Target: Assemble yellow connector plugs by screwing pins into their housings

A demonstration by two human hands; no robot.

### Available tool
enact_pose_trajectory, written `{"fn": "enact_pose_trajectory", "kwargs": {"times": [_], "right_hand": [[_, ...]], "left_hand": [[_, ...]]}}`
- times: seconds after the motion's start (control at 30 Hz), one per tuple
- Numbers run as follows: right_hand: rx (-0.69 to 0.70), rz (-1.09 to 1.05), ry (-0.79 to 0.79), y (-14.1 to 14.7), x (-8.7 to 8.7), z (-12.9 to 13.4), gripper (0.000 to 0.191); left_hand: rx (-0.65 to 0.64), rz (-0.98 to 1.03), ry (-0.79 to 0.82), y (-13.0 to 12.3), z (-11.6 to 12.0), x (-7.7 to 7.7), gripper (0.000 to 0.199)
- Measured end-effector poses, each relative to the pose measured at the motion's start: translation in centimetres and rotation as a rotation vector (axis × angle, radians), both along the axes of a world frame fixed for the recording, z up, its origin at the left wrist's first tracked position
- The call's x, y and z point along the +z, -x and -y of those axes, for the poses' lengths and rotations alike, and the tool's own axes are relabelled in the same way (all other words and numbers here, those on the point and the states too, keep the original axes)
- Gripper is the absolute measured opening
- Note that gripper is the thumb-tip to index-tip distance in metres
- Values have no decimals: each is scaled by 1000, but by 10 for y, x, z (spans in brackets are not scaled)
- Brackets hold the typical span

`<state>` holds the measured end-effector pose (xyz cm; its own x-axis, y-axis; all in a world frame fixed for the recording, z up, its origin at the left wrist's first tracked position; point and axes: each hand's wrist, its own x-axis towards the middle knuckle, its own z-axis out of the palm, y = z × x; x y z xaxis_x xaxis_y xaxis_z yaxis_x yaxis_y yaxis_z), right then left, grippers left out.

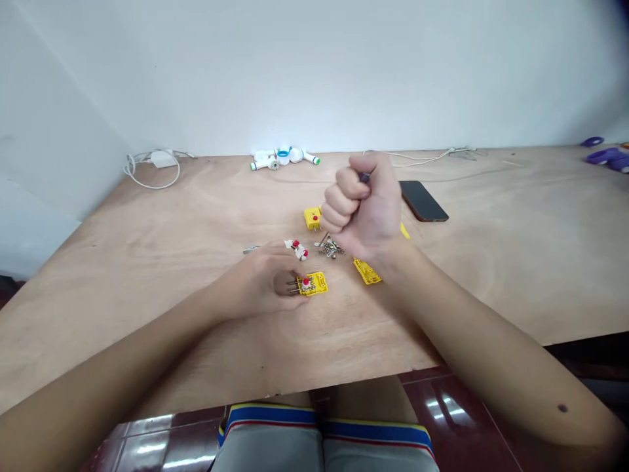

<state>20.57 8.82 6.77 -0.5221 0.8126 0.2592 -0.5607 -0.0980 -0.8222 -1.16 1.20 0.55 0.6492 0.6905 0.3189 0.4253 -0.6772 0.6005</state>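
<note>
My left hand (263,278) grips the edges of a yellow plug housing half (320,283) between thumb and fingers, on the wooden table. Inside that half sit a red button and metal parts, and metal prongs point toward my palm. Raised above the table, my right hand (363,203) is a closed fist; a small dark tip shows between thumb and forefinger, too little to name. Beneath it lies a heap of small metal parts (331,247). White pieces with red buttons (298,250) lie left of the heap. Another yellow housing piece (367,271) is partly behind my right wrist.
A yellow plug (312,218) stands behind the heap. To the right lies a black phone (423,200). Along the wall are a white charger with cable (162,158), white tubes with green ends (284,158) and a thin cable (422,158). Purple items (609,158) sit far right.
</note>
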Motion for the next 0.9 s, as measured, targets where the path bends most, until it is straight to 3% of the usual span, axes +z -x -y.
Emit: {"fn": "enact_pose_trajectory", "kwargs": {"times": [0.13,0.33,0.47,0.9], "right_hand": [[263,64,10,1,-18,8,63],[539,-31,0,-1,-27,6,62],[728,-62,-36,3,-34,7,59],[813,-33,-77,8,-39,9,60]], "left_hand": [[25,-37,17,-2,3,2,15],[24,-80,30,-2,5,4,30],[-1,-90,38,0,3,3,28],[-57,-66,-63,0,0,5,13]]}}
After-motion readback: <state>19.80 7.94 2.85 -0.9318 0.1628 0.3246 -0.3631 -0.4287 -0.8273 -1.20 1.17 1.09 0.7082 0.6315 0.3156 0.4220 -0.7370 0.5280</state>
